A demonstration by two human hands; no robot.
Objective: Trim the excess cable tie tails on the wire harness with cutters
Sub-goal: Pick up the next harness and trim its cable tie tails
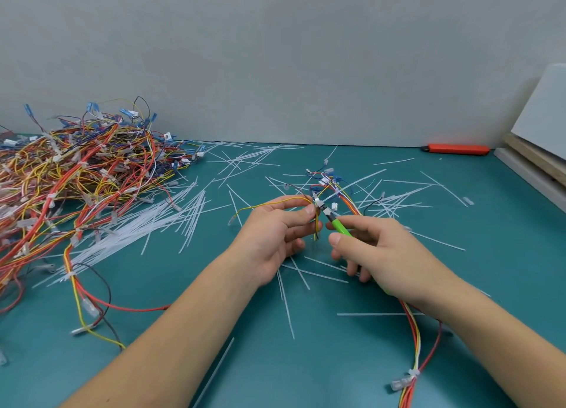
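teal bench mat [275, 361] littered with cut white tie tails [286, 303]; multicoloured wire harness [318, 221] pinched in left hand [275, 239] above it. green-handled cutters [332, 221] gripped in right hand [376, 248], tip just beside white tie head [318, 202]. best cut flush, clear of wires.

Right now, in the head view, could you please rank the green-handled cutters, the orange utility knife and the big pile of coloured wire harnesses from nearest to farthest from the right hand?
1. Green-handled cutters: held in the right hand.
2. Orange utility knife: far right, by the wall.
3. Pile of coloured wire harnesses: far left of the table.
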